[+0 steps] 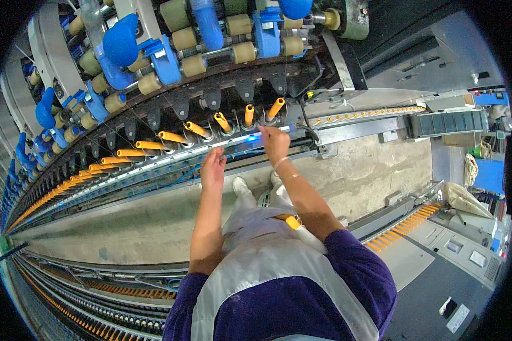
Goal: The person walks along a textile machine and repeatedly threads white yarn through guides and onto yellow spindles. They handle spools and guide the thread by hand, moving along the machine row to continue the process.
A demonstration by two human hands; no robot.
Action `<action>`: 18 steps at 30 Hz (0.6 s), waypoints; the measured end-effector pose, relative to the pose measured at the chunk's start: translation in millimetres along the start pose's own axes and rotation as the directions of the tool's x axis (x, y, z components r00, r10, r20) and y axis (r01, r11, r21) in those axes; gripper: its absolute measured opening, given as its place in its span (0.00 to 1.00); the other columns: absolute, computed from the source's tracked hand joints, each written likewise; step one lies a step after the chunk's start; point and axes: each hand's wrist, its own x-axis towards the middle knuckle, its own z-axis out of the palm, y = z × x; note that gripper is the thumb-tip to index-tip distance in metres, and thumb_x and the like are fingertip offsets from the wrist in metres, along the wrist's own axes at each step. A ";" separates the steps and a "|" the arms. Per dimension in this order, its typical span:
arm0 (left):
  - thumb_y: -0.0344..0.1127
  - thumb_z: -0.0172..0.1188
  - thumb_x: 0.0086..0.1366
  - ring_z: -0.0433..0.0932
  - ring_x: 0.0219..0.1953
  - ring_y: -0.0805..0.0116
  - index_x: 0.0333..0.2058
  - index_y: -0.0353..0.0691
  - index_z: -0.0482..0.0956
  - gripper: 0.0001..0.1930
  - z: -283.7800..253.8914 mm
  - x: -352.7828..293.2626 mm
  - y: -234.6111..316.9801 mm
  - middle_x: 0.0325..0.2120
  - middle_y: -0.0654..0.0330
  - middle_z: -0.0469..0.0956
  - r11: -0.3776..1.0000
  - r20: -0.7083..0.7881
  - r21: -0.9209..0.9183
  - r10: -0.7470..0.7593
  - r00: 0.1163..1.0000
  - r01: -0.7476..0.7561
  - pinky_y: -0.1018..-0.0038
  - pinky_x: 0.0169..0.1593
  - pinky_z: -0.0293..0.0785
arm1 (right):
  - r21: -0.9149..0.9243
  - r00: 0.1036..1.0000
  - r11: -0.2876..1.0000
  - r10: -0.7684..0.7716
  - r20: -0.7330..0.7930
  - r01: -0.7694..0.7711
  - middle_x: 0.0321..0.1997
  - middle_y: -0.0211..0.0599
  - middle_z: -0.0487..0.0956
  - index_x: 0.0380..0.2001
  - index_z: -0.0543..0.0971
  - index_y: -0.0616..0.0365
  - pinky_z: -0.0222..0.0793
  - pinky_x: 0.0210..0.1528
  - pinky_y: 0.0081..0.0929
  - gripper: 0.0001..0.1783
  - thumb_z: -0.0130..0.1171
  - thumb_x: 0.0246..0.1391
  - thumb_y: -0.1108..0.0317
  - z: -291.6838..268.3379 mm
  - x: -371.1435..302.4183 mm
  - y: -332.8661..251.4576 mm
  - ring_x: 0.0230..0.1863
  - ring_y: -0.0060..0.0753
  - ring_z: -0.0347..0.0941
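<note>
While my left hand (pixel 213 169) and right hand (pixel 273 142) touch the long grey metal rail (pixel 153 162) beneath the orange plastic spindles (pixel 222 121), I cannot tell their grip.

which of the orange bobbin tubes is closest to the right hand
The last orange tube at the row's right end, just above the right hand; every other tube sits further left.

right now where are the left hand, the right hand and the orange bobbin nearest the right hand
left hand (pixel 213 169), head view, on the back of the hand
right hand (pixel 274 142), head view, on the back of the hand at the rail
orange bobbin (pixel 276 107), head view, on the middle of its tube
</note>
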 end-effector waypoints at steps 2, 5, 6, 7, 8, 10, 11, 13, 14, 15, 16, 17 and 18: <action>0.38 0.57 0.65 0.78 0.33 0.73 0.37 0.37 0.79 0.10 30.4 -31.8 1.6 0.29 0.63 0.79 0.927 0.068 0.373 0.009 0.998 -0.034 0.77 0.36 0.72 | 0.096 1.000 0.995 -0.008 -0.013 0.009 0.23 0.41 0.80 0.32 0.82 0.58 0.70 0.24 0.29 0.06 0.60 0.53 0.68 -40.0 -8.2 8.1 0.22 0.38 0.77; 0.39 0.53 0.67 0.75 0.19 0.75 0.38 0.37 0.80 0.12 114.0 -48.3 0.9 0.23 0.62 0.78 0.823 -0.062 0.556 0.178 0.982 -0.114 0.82 0.21 0.68 | 0.182 0.988 0.983 -0.043 0.148 0.016 0.26 0.43 0.80 0.35 0.81 0.59 0.71 0.25 0.30 0.07 0.58 0.53 0.70 -65.5 -5.2 3.6 0.23 0.39 0.77; 0.38 0.52 0.68 0.71 0.13 0.78 0.38 0.37 0.80 0.12 145.1 -39.6 4.7 0.17 0.62 0.76 0.790 -0.071 0.571 0.318 0.946 -0.223 0.83 0.17 0.63 | 0.232 0.981 0.973 -0.059 0.185 0.015 0.26 0.44 0.80 0.35 0.81 0.59 0.71 0.26 0.30 0.07 0.58 0.53 0.71 -67.1 -1.0 -0.1 0.24 0.40 0.77; 0.37 0.52 0.68 0.67 0.12 0.80 0.39 0.37 0.81 0.12 171.6 -31.3 8.9 0.12 0.64 0.73 0.743 0.000 0.548 0.459 0.888 -0.384 0.83 0.16 0.61 | 0.271 0.953 0.963 -0.084 0.291 0.002 0.27 0.44 0.80 0.36 0.81 0.59 0.71 0.27 0.30 0.08 0.58 0.53 0.71 -69.5 1.4 -3.8 0.24 0.42 0.77; 0.37 0.53 0.67 0.65 0.11 0.81 0.38 0.38 0.82 0.11 190.7 -24.3 14.5 0.12 0.64 0.72 0.763 0.038 0.464 0.490 0.871 -0.450 0.82 0.15 0.59 | 0.291 0.958 0.945 -0.210 0.194 0.148 0.27 0.46 0.80 0.36 0.81 0.61 0.71 0.28 0.31 0.08 0.58 0.53 0.72 -67.5 5.4 -7.9 0.26 0.45 0.77; 0.35 0.54 0.66 0.65 0.11 0.81 0.37 0.37 0.82 0.10 197.8 -27.8 19.3 0.12 0.65 0.72 0.690 0.242 0.482 0.488 0.839 -0.540 0.82 0.15 0.58 | 0.260 0.953 0.943 -0.256 0.165 0.208 0.27 0.48 0.79 0.37 0.80 0.62 0.71 0.28 0.31 0.09 0.58 0.52 0.73 -70.4 5.1 -14.5 0.27 0.47 0.77; 0.35 0.55 0.66 0.66 0.11 0.81 0.38 0.37 0.82 0.10 193.2 -28.7 18.5 0.12 0.65 0.71 0.597 0.268 0.615 0.456 0.849 -0.515 0.82 0.14 0.58 | 0.239 0.963 0.968 -0.133 0.235 0.075 0.29 0.46 0.80 0.36 0.80 0.62 0.72 0.30 0.31 0.09 0.58 0.51 0.73 -75.1 2.0 -17.0 0.29 0.46 0.78; 0.36 0.56 0.65 0.67 0.12 0.81 0.39 0.37 0.82 0.10 168.1 -33.9 6.4 0.13 0.67 0.71 0.516 0.172 0.772 0.391 0.904 -0.370 0.82 0.15 0.59 | 0.254 0.963 0.958 0.064 0.262 -0.133 0.32 0.42 0.81 0.35 0.80 0.61 0.74 0.34 0.32 0.08 0.58 0.51 0.74 -91.6 -7.7 -18.1 0.33 0.44 0.79; 0.38 0.54 0.67 0.69 0.13 0.81 0.43 0.39 0.81 0.12 152.7 -33.8 -2.9 0.14 0.67 0.72 0.602 0.094 0.730 0.378 0.921 -0.322 0.82 0.15 0.60 | 0.348 0.963 0.930 0.024 0.269 -0.120 0.32 0.42 0.81 0.35 0.80 0.62 0.74 0.33 0.31 0.07 0.57 0.51 0.74 -100.9 -13.6 -19.8 0.32 0.44 0.79; 0.38 0.53 0.68 0.69 0.14 0.81 0.46 0.39 0.79 0.14 142.9 -25.0 -15.9 0.15 0.67 0.73 0.682 0.084 0.630 0.416 0.906 -0.371 0.82 0.15 0.60 | 0.388 0.953 0.897 0.099 0.288 -0.211 0.31 0.42 0.81 0.35 0.80 0.62 0.74 0.33 0.30 0.07 0.57 0.52 0.74 -109.0 -16.7 -21.3 0.31 0.44 0.79; 0.39 0.52 0.68 0.70 0.14 0.80 0.49 0.39 0.77 0.15 132.9 -15.1 -29.9 0.15 0.68 0.73 0.762 0.020 0.545 0.406 0.914 -0.350 0.82 0.15 0.61 | 0.395 0.918 0.854 0.207 0.338 -0.338 0.31 0.42 0.81 0.35 0.80 0.62 0.74 0.33 0.29 0.07 0.56 0.53 0.75 -116.5 -17.1 -22.8 0.30 0.43 0.79; 0.39 0.49 0.69 0.71 0.15 0.79 0.54 0.39 0.73 0.18 125.4 -2.0 -43.6 0.15 0.66 0.74 0.721 0.100 0.576 0.407 0.908 -0.386 0.81 0.15 0.63 | 0.391 0.946 0.884 0.145 0.291 -0.256 0.29 0.42 0.80 0.32 0.80 0.63 0.73 0.31 0.27 0.05 0.56 0.54 0.75 -122.8 -15.5 -24.7 0.27 0.42 0.78; 0.38 0.49 0.69 0.72 0.15 0.78 0.55 0.37 0.71 0.19 115.0 7.8 -53.1 0.16 0.64 0.75 0.729 0.131 0.581 0.356 0.925 -0.363 0.81 0.16 0.65 | 0.410 0.980 0.905 0.031 0.198 -0.112 0.28 0.41 0.80 0.33 0.79 0.63 0.72 0.29 0.26 0.05 0.55 0.55 0.74 -128.2 -11.3 -26.5 0.27 0.38 0.78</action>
